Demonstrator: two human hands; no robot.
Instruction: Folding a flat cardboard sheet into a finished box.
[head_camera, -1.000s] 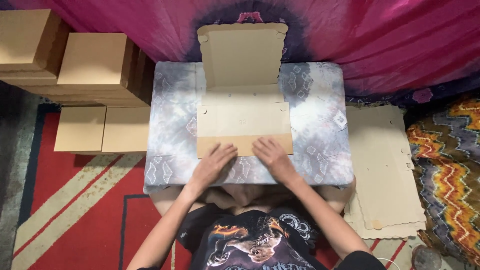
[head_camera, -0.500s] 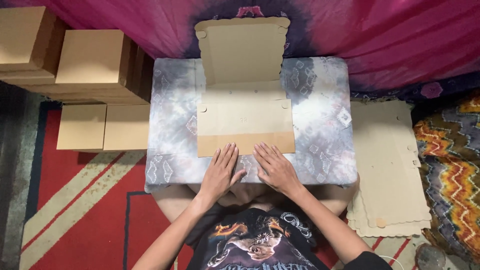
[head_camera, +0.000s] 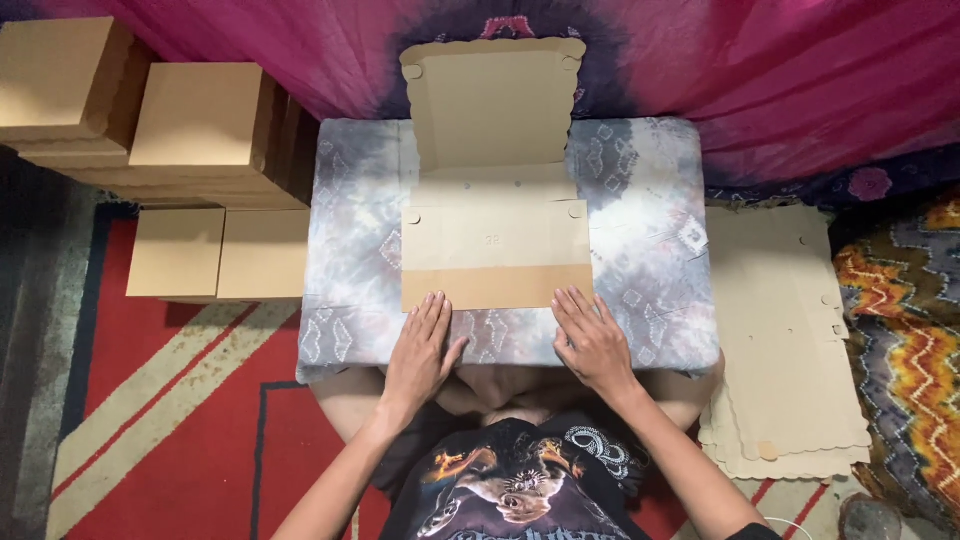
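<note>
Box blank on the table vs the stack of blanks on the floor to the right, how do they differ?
The box blank on the table is partly folded, its far flap standing up and its near panel folded over; the stack of flat blanks lies unfolded. The table blank is a single piece; the stack holds several sheets. The left hand and right hand rest flat at the table blank's near edge; nothing touches the stack. Both are plain brown cardboard with scalloped edges.

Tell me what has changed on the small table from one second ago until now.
Both hands slid back toward the person, off the cardboard box: the left hand and right hand now lie flat on the cloth-covered table just below its folded front flap. The box, its raised lid and the stacks beside it stayed put.
</note>
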